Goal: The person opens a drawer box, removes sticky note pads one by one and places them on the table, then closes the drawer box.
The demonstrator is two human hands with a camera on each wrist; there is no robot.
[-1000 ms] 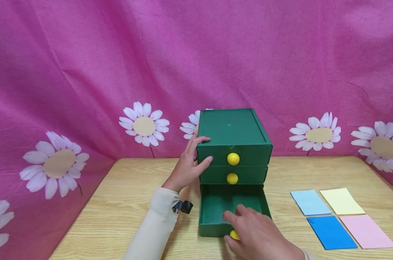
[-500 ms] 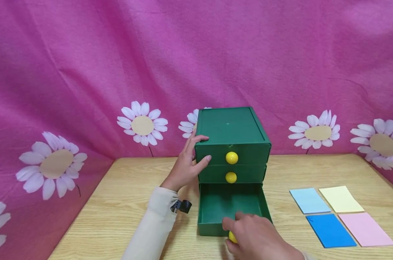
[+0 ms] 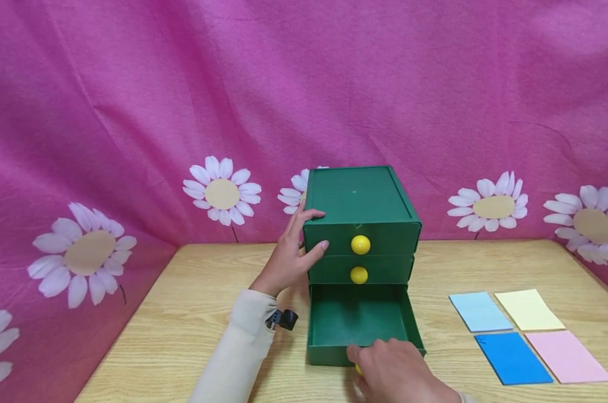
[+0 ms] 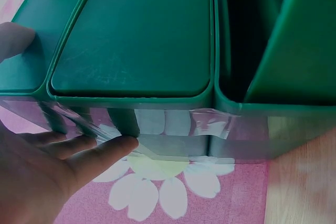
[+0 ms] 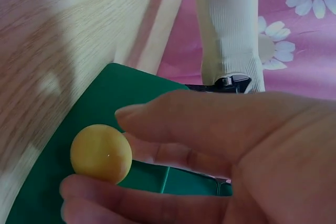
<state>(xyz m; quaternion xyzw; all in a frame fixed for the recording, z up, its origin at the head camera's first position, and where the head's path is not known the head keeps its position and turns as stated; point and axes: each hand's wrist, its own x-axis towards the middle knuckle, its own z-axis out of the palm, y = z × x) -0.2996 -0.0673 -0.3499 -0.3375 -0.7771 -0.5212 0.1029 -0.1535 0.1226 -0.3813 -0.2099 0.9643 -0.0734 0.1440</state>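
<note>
A green drawer unit [image 3: 361,196] with yellow ball knobs stands on the table, its bottom drawer [image 3: 354,319] pulled out and the two above it closed. My left hand [image 3: 288,257] rests on the unit's upper left corner, thumb on the top drawer's front and a finger over the top edge. In the left wrist view, its straight, spread fingers [image 4: 100,161] lie along the side. My right hand [image 3: 396,369] is at the bottom drawer's front. In the right wrist view, its thumb and fingers curl round the yellow knob [image 5: 101,153]; how firmly is unclear.
Right of the unit, flat on the wooden table [image 3: 193,313], lie a light blue pad [image 3: 481,312], a pale yellow pad [image 3: 529,309], a blue pad [image 3: 514,358] and a pink pad [image 3: 568,356]. A magenta daisy-print cloth [image 3: 334,84] hangs behind.
My right hand has shifted slightly lower over the bottom drawer's front, its fingers leaving the drawer's inside and covering most of the knob. The left hand and the pads keep their places.
</note>
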